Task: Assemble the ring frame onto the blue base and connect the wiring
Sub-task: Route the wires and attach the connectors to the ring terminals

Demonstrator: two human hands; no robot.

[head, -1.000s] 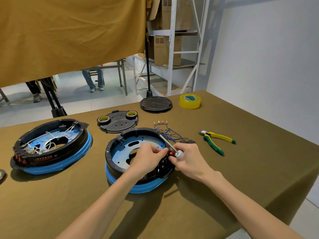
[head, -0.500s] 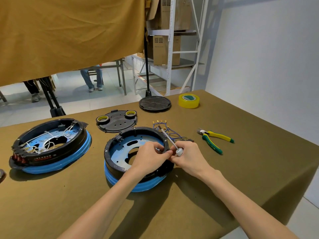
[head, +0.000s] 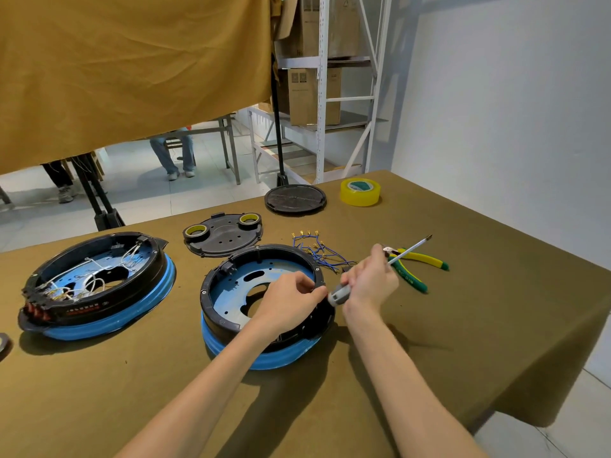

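the ring frame (head: 211, 285) sits on the blue base (head: 264, 357) at the centre of the tabletop (head: 496, 325). its near right rim is hidden behind the left hand (head: 289, 302) and forearm. the left hand rests over that rim with fingers curled and fingertips pinched together; whatever it pinches is too small to make out. the right hand (head: 372, 280), just right of the frame, grips a screwdriver (head: 408, 251): the grey handle end shows below the fist, and the shaft points up and away to the right. most of the handle is covered by the fingers.

a bundle of blue wires (head: 319, 252) with yellow terminals lies behind the frame, partly hidden by the right hand. yellow-green pliers (head: 420, 264) lie to the right, their jaws behind the screwdriver shaft; the print on one grip is too blurred to read.

a second assembly (head: 96, 285) with white wiring sits at the left; the white lettering on its black side wall is unreadable. a dark object (head: 4, 342) is cut off by the left edge. a black cover plate (head: 224, 234), a black disc (head: 295, 198) and a yellow tape roll (head: 360, 192) lie further back.
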